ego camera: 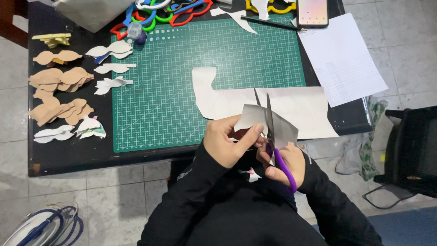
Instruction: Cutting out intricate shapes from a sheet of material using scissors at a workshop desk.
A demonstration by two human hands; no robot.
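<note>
From the head camera, the left hand (pixel 226 141) pinches a small piece of white paper (pixel 265 124) between thumb and fingers, holding it up just above the near edge of the desk (pixel 68 155). The right hand (pixel 284 164) is closed around the purple handles of a pair of scissors (pixel 273 136), whose blades point away from the body and stand parted, with the paper piece between them. Just beyond both hands, a larger white sheet with a cut-out outline (pixel 255 102) lies partly on the green cutting mat (pixel 182 82). Far to the left of the left hand, stacks of tan cut shapes (pixel 59 79) and white cut shapes (pixel 111 68) sit in rows on the desk. Well beyond the hands lie coloured plastic templates (pixel 164 13), a pencil (pixel 273 23) and a phone (pixel 312 11). To the right of the right hand, a lined paper sheet (pixel 341 59) overhangs the desk corner.
</note>
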